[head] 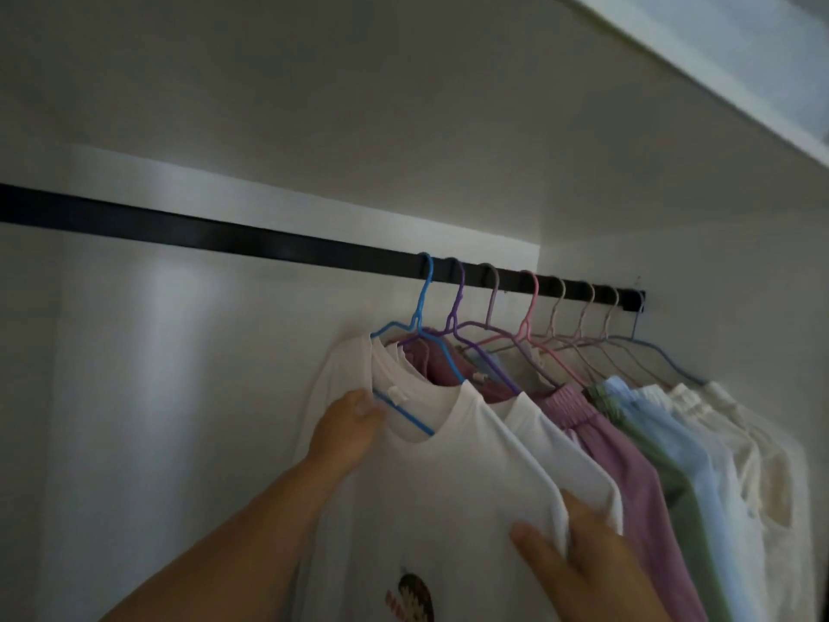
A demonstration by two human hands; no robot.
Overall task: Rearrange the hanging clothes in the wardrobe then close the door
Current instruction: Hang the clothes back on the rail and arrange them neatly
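Several garments hang on coloured hangers at the right end of a black rail (224, 237) inside the wardrobe. Nearest is a white T-shirt (439, 478) with a printed picture, on a blue hanger (421, 307). My left hand (347, 430) grips the T-shirt's collar and left shoulder, thumb on the fabric. My right hand (578, 558) pinches the T-shirt's right sleeve edge, fingers behind it. Behind hang a second white top (560, 451), a mauve garment (628, 478), a green one (646, 446), a light blue one (677, 437) and cream ones (735, 437).
The rail's left stretch is bare, with the white back wall (179, 397) lit behind it. The wardrobe's right side wall (740, 262) stands close to the last hanger. A white top edge (717, 69) runs across the upper right. No door is in view.
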